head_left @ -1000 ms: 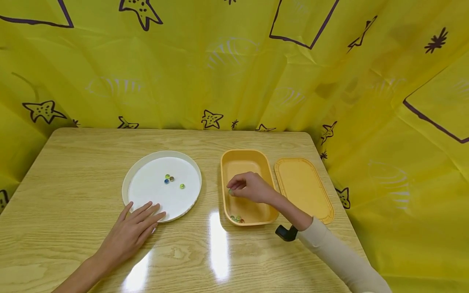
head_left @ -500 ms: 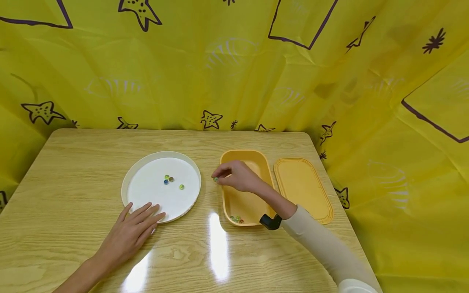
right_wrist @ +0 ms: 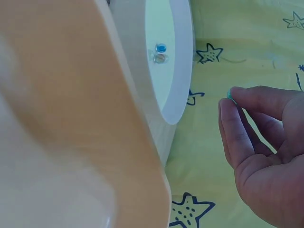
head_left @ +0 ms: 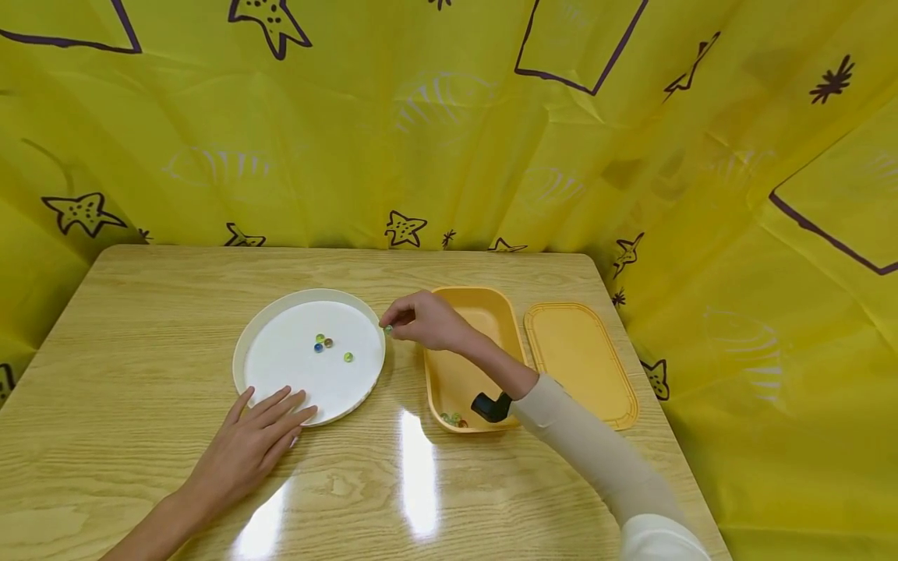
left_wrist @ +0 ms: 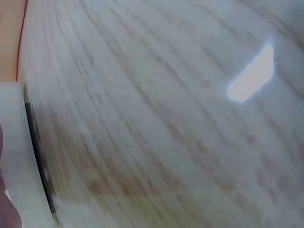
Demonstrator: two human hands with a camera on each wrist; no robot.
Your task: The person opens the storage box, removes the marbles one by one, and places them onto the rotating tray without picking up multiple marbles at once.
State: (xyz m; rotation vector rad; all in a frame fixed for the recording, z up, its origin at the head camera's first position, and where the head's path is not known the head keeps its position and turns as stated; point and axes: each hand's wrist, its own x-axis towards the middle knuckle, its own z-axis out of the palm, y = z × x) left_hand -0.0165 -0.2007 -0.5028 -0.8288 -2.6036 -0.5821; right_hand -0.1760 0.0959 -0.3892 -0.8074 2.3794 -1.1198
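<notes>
Between thumb and fingertips my right hand (head_left: 431, 321) pinches a greenish glass marble (head_left: 389, 329), right by the right rim of a round white tray (head_left: 379, 366). In the right wrist view the same marble (right_wrist: 231, 96) peeks out at the fingertips. Several marbles lie on the tray: a blue one (head_left: 319, 348), a brownish one (head_left: 329, 343) and two yellow-green ones, one of them apart (head_left: 348, 358). My left hand (head_left: 245, 440) rests with spread fingers over the tray's near-left rim. Under my right forearm stands an orange-yellow box (head_left: 449, 382), with several marbles (head_left: 454, 420) in its near corner.
A flat yellow lid (head_left: 582, 362) lies on the wooden table (head_left: 337, 491) to the right of the box. Behind the table and along its right side hangs a yellow curtain (head_left: 351, 156) with starfish drawings. A black wrist camera (head_left: 491, 407) sits under my right sleeve.
My right hand has moved left and away from me, carrying the marble from over the box to the tray's right rim. My left hand has stayed in place.
</notes>
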